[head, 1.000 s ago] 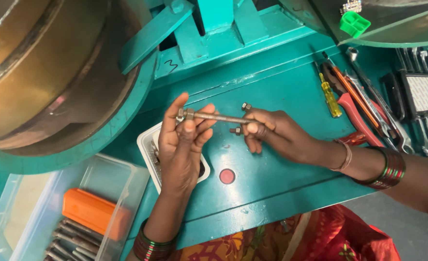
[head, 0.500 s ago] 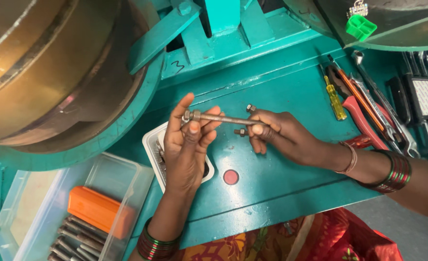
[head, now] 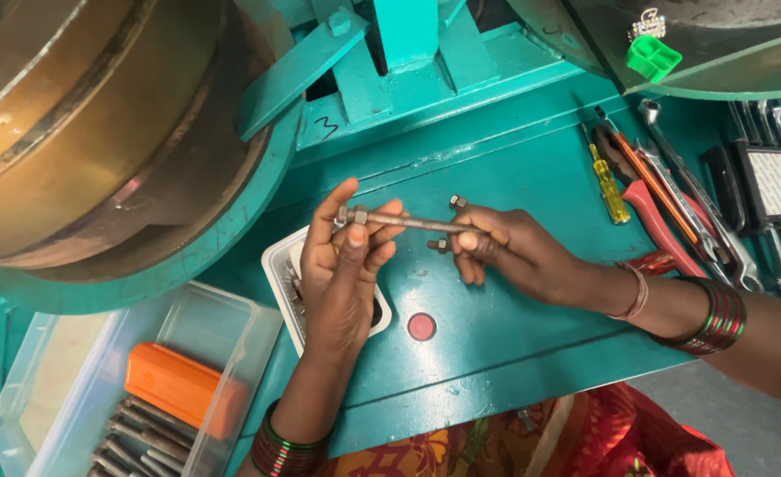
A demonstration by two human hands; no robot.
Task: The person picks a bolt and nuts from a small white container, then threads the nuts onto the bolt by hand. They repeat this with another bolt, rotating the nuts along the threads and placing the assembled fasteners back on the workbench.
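Nearest us, a clear plastic bin [head: 222, 327] holds an orange block [head: 178, 389] and a row of metal rods [head: 134, 442]. Above it, over the teal surface [head: 496, 353], our left hand [head: 342, 269] pinches the nut end of a long threaded bolt [head: 408, 221] between thumb and fingers [head: 381, 231] — our right hand [head: 514, 256] grips the other end, fingers closed on it. A small white tray [head: 277, 265] sits under the left hand. Farther off lie a yellow screwdriver [head: 609, 181] and red-handled pliers [head: 655, 212] — beyond, the large drum [head: 81, 132].
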